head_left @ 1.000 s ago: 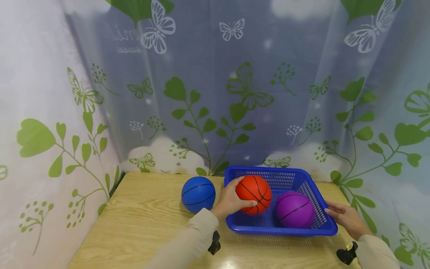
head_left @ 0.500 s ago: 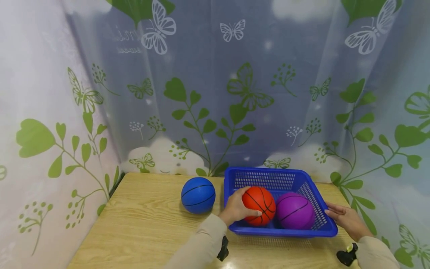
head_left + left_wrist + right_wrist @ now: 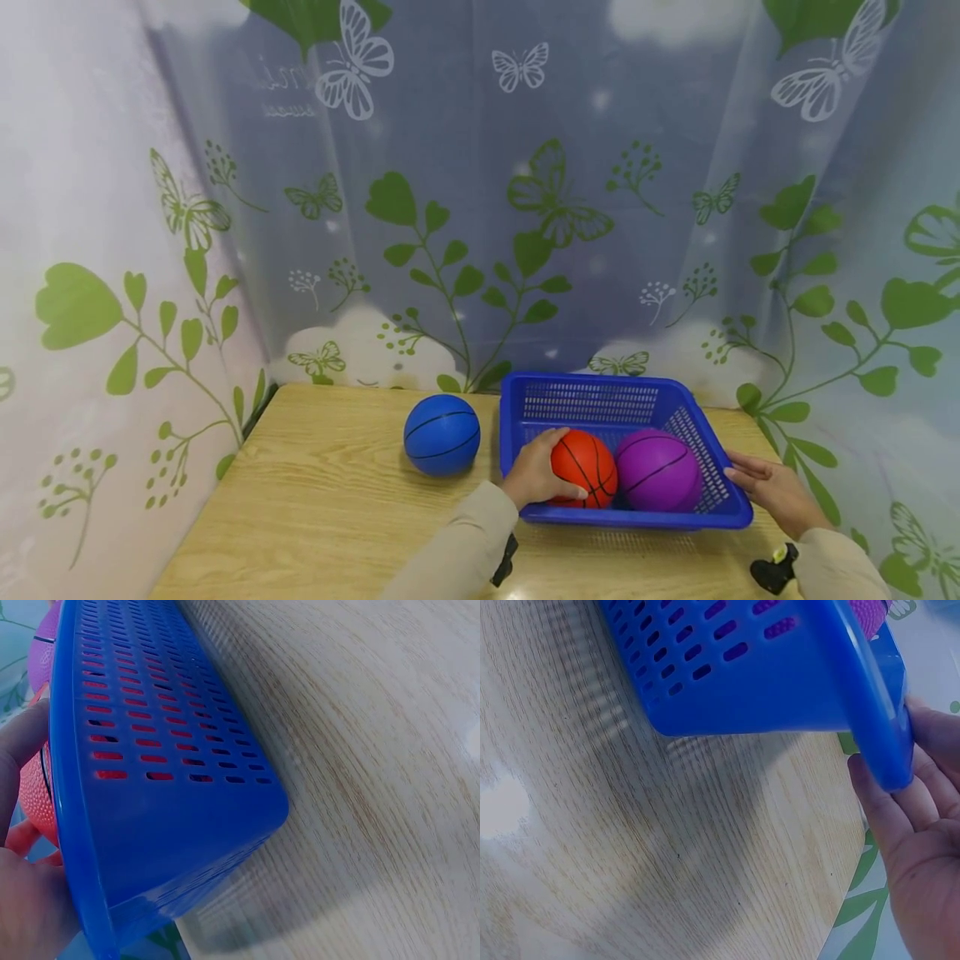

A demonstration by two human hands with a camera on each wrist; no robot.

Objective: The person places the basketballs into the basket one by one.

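Note:
In the head view a blue plastic basket (image 3: 600, 518) stands on the wooden table. Inside it, a red toy basketball (image 3: 588, 467) sits low beside a purple toy basketball (image 3: 660, 469). My left hand (image 3: 538, 475) reaches over the left rim and holds the red ball, thumb toward the near side and fingers behind. Through the basket's slotted wall (image 3: 165, 750), red shows in the left wrist view. At the right end, my right hand (image 3: 780, 492) pinches the rim; the right wrist view has its thumb and fingers (image 3: 885, 810) on either side of the rim.
A blue toy basketball (image 3: 442, 435) rests on the table (image 3: 330, 492), left of the basket. A patterned curtain (image 3: 465, 208) hangs behind the table and along both sides. Black straps with small devices (image 3: 774, 569) sit at the wrists.
My left hand has moved right and nearer with the red ball, lowering it into the basket next to the purple ball. My right hand, the basket and the blue ball look unmoved.

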